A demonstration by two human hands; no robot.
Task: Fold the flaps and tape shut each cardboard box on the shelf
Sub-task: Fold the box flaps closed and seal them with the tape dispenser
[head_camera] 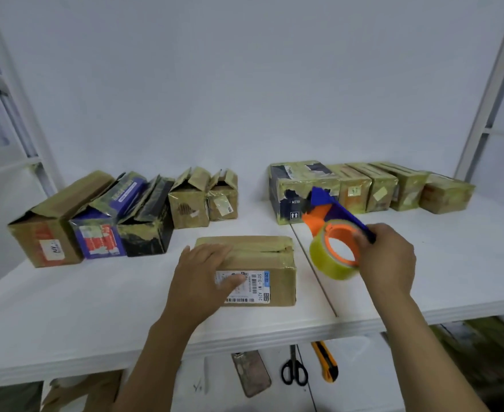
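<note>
The left hand (203,278) lies with straight fingers flat on the closed top of a brown cardboard box (277,281) with a white barcode label. The right hand (389,260) curls its fingers round a blue-and-orange plastic tape dispenser (331,215), held just right of that box above the white shelf (96,307). Behind left stand open-flapped boxes (45,227). Behind right are taped boxes (378,185), the nearest partly hidden by the dispenser. Below lie black-handled scissors (294,367) and an orange utility knife (326,362).

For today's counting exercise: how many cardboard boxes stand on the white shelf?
11. Five with flaps up form the back-left row; one front box lies under the left hand; five taped ones form the back-right row. Others could hide behind them.
</note>
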